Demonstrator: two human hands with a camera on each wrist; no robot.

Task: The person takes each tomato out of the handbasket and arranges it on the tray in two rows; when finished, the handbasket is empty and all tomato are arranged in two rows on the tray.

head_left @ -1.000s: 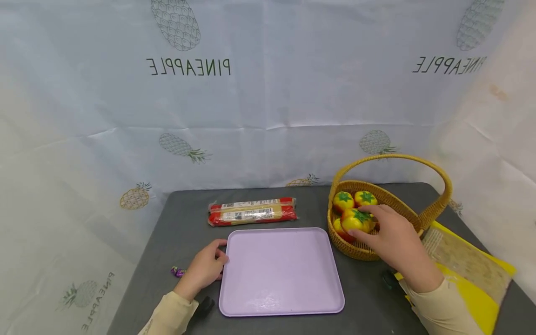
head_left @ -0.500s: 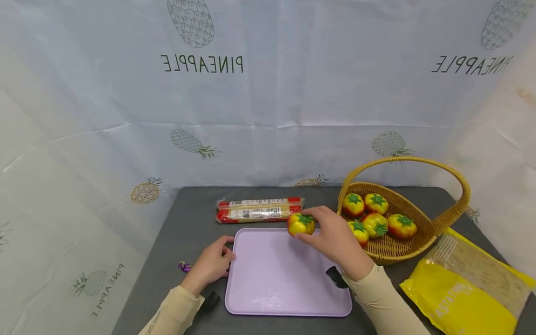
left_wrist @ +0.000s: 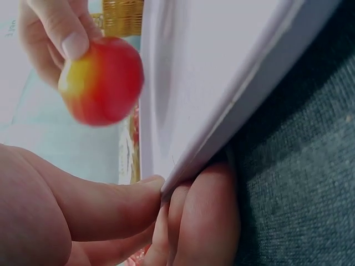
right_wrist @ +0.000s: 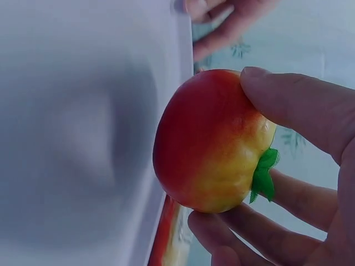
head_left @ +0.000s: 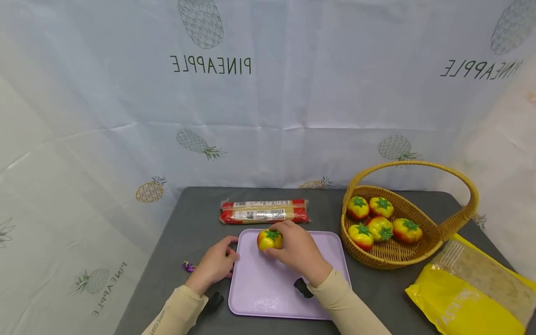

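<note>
My right hand [head_left: 299, 246] holds a red-and-yellow persimmon [head_left: 268, 240] with a green leafy top, thumb on one side and fingers on the other. In the right wrist view the persimmon [right_wrist: 213, 141] hangs just above the lilac tray [right_wrist: 66, 210], its shadow falling on the surface. The left hand [head_left: 215, 263] pinches the left rim of the tray [head_left: 268, 293]. The left wrist view shows the thumb [left_wrist: 122, 208] on top of that rim and curled fingers under it. Several more persimmons [head_left: 380, 228] lie in the wicker basket [head_left: 393, 260] at the right.
A red-ended clear packet [head_left: 264, 212] lies behind the tray. A yellow bag [head_left: 469, 298] is in front of the basket, at the table's right. A small purple-wrapped candy [head_left: 189, 266] lies left of the left hand. The basket's tall handle [head_left: 412, 164] arches above it.
My right hand has lifted the persimmon out of the basket and carried it left, over the tray's back part. The left hand has stayed at the tray's left rim.
</note>
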